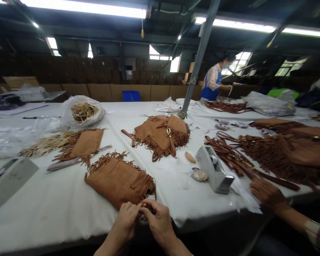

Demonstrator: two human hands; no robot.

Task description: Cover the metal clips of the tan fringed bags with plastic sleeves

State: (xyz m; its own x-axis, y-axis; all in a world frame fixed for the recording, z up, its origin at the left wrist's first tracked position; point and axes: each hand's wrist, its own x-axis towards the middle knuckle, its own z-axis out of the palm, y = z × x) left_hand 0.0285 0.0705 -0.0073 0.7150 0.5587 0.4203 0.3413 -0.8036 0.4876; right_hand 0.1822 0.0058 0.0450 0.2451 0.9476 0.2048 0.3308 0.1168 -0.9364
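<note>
A brown suede bag (120, 181) with fringe along its edges lies flat on the white-covered table, close in front of me. At its near right corner, my left hand (126, 218) is closed in a pinch on the bag's edge. Fingertip to fingertip with it, my right hand (158, 217) is also closed in a pinch. Something small glints between the fingers, but they mostly cover it. Beyond lie a smaller brown fringed piece (86, 143) and a pile of fringed bags (160, 133) with straps and a metal clasp.
A grey tape dispenser (214, 170) stands right of centre, another (12, 181) at the left edge. Another person's hand (268, 192) rests by brown straps (229, 153) at right. A plastic bag of scraps (82, 112), a metal post (200, 60) and a co-worker (213, 81) are farther back.
</note>
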